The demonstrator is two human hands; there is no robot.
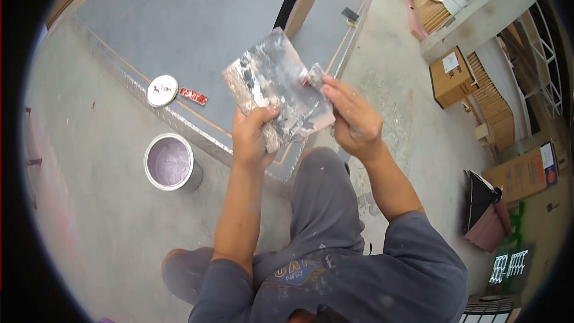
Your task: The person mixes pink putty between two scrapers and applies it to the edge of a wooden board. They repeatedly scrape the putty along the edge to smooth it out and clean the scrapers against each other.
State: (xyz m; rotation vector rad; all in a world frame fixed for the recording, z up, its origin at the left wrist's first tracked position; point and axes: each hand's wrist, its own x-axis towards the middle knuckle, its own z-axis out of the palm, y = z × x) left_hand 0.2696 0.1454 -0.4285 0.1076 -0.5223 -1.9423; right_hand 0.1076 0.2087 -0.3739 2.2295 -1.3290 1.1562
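Observation:
My left hand (254,131) is closed round the worn, brownish back edge of a wide putty knife (286,75), thumb on top. Whitish filler and dark smears cover much of its flat blade. At the blade's right side, my right hand (359,119) pinches a small pale, shiny piece with a red patch (313,76) between fingertips and thumb. What this piece is, I cannot tell. Its lower end overlaps the blade in this view. Whitish dust marks the right fingers.
An open can (147,164) of pale purplish paste stands on the floor at left. A smeared round lid (162,91) and a red tube (194,96) lie on the grey panel (197,18). Tape (351,23) sits farther off; cardboard boxes (451,78) line the right.

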